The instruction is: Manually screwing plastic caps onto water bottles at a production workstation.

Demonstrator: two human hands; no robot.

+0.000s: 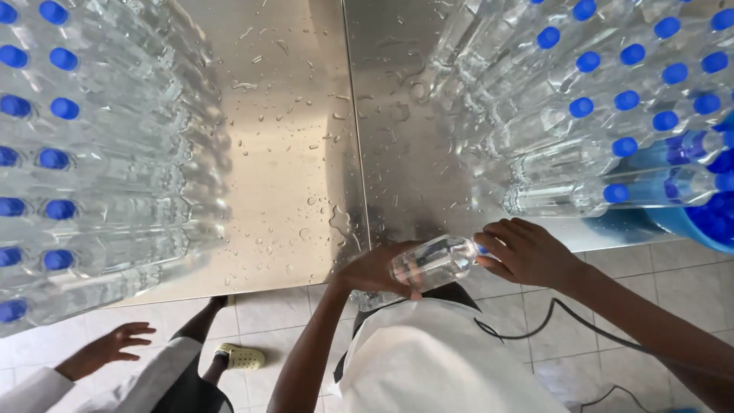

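Far left, I'm looking at a block of capped bottles standing on the wet steel table, blue caps in rows. Below them, off the table edge, a co-worker's hand hangs open over the tiled floor, with a yellow clog just beside that person's leg.

Coming to the middle now: my left hand is wrapped round the body of a clear bottle, holding it nearly on its side at the table's near edge. My right hand is closed on the neck end, fingers over the blue cap, which barely shows. So both hands are clamped on the one bottle, one at each end, just above my white coat.

Right side, a second block of bottles crowds the table, touching a blue tub of loose caps. A black cable trails across the floor.

Risks as I judge them: water beads all over that steel, and if the bottle is wet too it could slip from the left hand's grip. If the cap isn't seated square, it may leak while lying tilted. An elbow swing to the right could knock the nearest bottles down, and that cable is a trip hazard.
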